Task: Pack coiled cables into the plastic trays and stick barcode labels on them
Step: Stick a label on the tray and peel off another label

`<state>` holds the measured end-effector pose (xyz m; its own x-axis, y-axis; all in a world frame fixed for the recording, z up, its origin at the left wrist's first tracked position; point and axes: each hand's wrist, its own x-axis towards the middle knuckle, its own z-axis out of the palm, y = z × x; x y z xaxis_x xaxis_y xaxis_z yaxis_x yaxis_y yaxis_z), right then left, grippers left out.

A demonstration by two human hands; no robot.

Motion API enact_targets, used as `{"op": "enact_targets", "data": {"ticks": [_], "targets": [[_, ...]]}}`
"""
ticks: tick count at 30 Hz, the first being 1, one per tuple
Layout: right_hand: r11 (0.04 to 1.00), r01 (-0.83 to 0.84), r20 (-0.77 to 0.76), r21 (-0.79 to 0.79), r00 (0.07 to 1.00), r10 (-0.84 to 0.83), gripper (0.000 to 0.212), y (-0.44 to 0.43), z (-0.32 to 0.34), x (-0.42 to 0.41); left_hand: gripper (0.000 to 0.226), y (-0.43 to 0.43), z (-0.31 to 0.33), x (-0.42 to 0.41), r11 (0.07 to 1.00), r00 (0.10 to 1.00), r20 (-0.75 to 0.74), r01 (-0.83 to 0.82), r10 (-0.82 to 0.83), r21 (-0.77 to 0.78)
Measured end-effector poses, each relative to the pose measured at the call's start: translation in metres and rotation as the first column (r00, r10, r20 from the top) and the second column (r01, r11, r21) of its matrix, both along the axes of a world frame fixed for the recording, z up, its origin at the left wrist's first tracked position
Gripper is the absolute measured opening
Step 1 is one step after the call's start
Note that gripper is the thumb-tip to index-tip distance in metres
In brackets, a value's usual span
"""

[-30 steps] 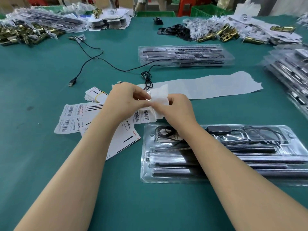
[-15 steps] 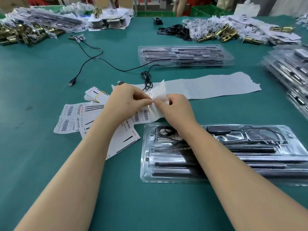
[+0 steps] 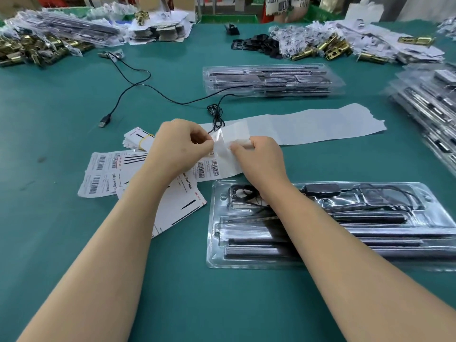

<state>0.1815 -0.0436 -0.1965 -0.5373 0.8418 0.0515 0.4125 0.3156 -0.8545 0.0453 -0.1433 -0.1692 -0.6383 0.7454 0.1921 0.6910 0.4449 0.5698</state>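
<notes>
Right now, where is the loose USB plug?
In the head view the USB plug lies on the green table, left of centre, just left of and beyond the rubber-banded card stack, and left of the left hand.

The left hand and right hand are bare, with no covering on palm, fingers or wrist. The left forearm and right forearm are bare along their entire visible length, down to the frame edge.

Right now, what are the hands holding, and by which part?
Both pinch the barcode label sheet at its far end: left hand on its left edge, right hand on its right.
</notes>
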Motion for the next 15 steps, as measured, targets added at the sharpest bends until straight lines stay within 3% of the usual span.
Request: {"op": "enact_targets", "data": {"ticks": [7,10,12,15], "targets": [[1.000,0.011,-0.060,0.005,0.998,-0.011,0.041,-0.004,0.003,0.003,0.012,-0.018,0.019,-0.020,0.991,0.991,-0.042,-0.127,0.128,0.033],[0.999,0.040,-0.042,-0.008,0.998,-0.041,0.034,-0.002,0.000,0.002,0.013,-0.026,0.029,-0.025,0.979,0.984,-0.060,-0.161,0.169,0.124],[0.998,0.053,-0.047,-0.037,0.997,-0.054,0.011,-0.002,0.000,0.001,0.015,-0.028,0.037,-0.022,0.968,0.984,-0.069,-0.145,0.162,0.204],[0.995,0.091,-0.144,-0.049,0.985,-0.097,0.019,-0.002,0.003,0.003,0.013,-0.025,0.048,-0.006,0.953,0.992,-0.112,-0.027,0.064,0.301]]}}
